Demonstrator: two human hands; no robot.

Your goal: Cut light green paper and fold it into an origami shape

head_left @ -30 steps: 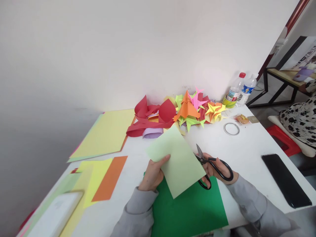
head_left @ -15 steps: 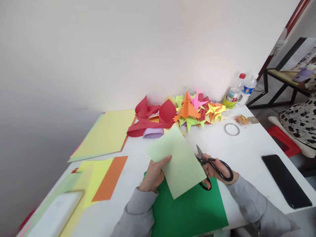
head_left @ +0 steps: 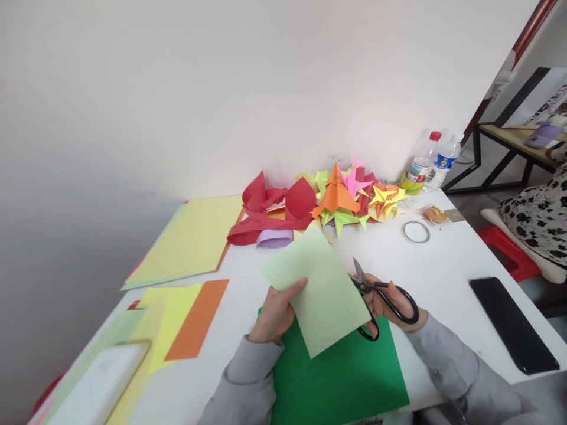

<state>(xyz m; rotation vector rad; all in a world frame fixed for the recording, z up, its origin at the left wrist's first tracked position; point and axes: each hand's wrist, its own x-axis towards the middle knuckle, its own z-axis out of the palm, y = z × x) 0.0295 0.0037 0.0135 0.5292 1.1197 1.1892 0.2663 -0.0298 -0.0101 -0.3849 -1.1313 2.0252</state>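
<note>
My left hand [head_left: 275,313] grips a light green sheet of paper [head_left: 325,295] by its left edge, thumb on top; the fingers beneath are hidden. In my right hand [head_left: 390,301] is a pair of black-handled scissors [head_left: 410,307], its handles round my fingers. The blades are parted and point up and away, right beside the sheet's right edge; one blade is partly behind the paper. Under both hands a dark green sheet [head_left: 341,383] lies on the white table [head_left: 443,260].
Behind are red paper shapes [head_left: 301,200] and folded stars [head_left: 385,200]. Yellow sheets [head_left: 195,233], an orange strip [head_left: 199,321] and a white device [head_left: 101,383] lie left. Right are a black phone [head_left: 514,324], tape ring [head_left: 415,232], and bottles [head_left: 420,165]. A person [head_left: 538,218] sits beyond.
The hands, the light green sheet and the scissors stay almost where they were. At the far right, the other person's arm has shifted slightly.
</note>
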